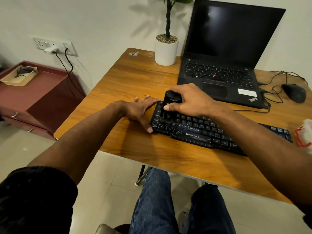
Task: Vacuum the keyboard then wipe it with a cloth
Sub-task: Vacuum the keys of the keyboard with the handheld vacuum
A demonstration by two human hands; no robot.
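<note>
Centrally in the frame, the right hand (189, 100) is gripping a small glossy black vacuum (170, 105), fingers curled over its rounded top and thumb pressing its near side, and is standing it upright on the left end of the keyboard (202, 130). That keyboard, a flat black slab with pale lettering on its keys and the word ZEBRONICS printed along its front edge, is lying slantwise across the middle of the wooden table (135, 78), whose top is showing a warm streaked grain. The left hand (140, 110) is resting flat with fingers spread open, holding nothing, its thumb touching the keyboard's left edge. Behind, toward the upper right, an open matte black laptop (224, 65) is showing a dark screen and a ThinkPad label at its corner. A smooth white cylindrical pot (166, 51) is sitting beside it.
</note>
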